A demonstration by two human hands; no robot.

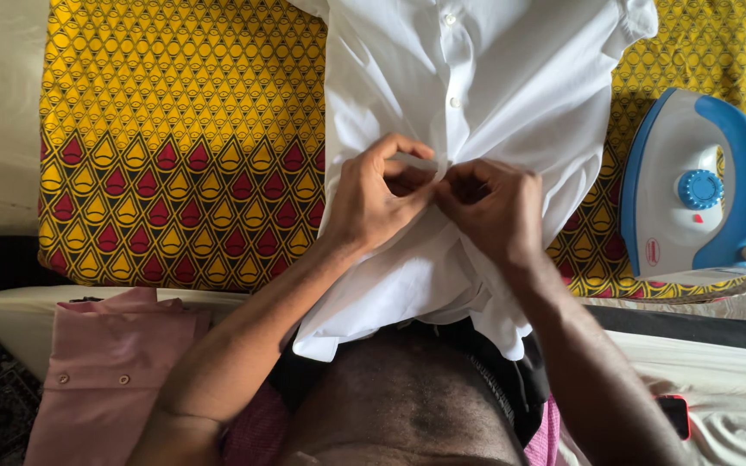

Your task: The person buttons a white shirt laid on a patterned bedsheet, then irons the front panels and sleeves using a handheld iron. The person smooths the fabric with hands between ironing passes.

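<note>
A white button-up shirt (494, 78) lies front up on a yellow and red patterned cloth (183, 147). My left hand (377, 203) and my right hand (494, 207) meet at the middle of the shirt's button strip, each pinching the fabric there. The fingertips of both hands press together at one spot on the strip, and the button under them is hidden. Two small white buttons show further up the strip. The shirt's lower hem hangs toward my body.
A blue and white clothes iron (692, 190) rests on its side at the right edge of the patterned cloth. A pink shirt (105, 371) lies at the lower left. A red-edged phone (675, 414) sits at the lower right on a pale sheet.
</note>
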